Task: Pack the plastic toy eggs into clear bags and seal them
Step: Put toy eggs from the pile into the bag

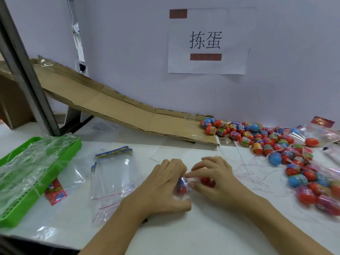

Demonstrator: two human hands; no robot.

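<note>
A small clear bag (pixel 183 188) with red toy eggs inside lies on the white table between my hands. My left hand (pixel 165 184) grips its left end, fingers curled over it. My right hand (pixel 214 175) pinches the bag's top edge with thumb and forefinger, and red eggs (pixel 207 181) show under its fingers. A big heap of loose red, blue and pink toy eggs (pixel 266 140) spreads along the right side. Empty clear bags (pixel 114 173) with blue and red headers lie to the left of my hands.
A green plastic tray (pixel 55 166) holding crumpled clear film stands at the left edge. A cardboard ramp (pixel 128 111) slopes down from the back left to the egg heap. Bagged eggs (pixel 312 137) lie at the far right. A paper sign (pixel 207 41) hangs on the wall.
</note>
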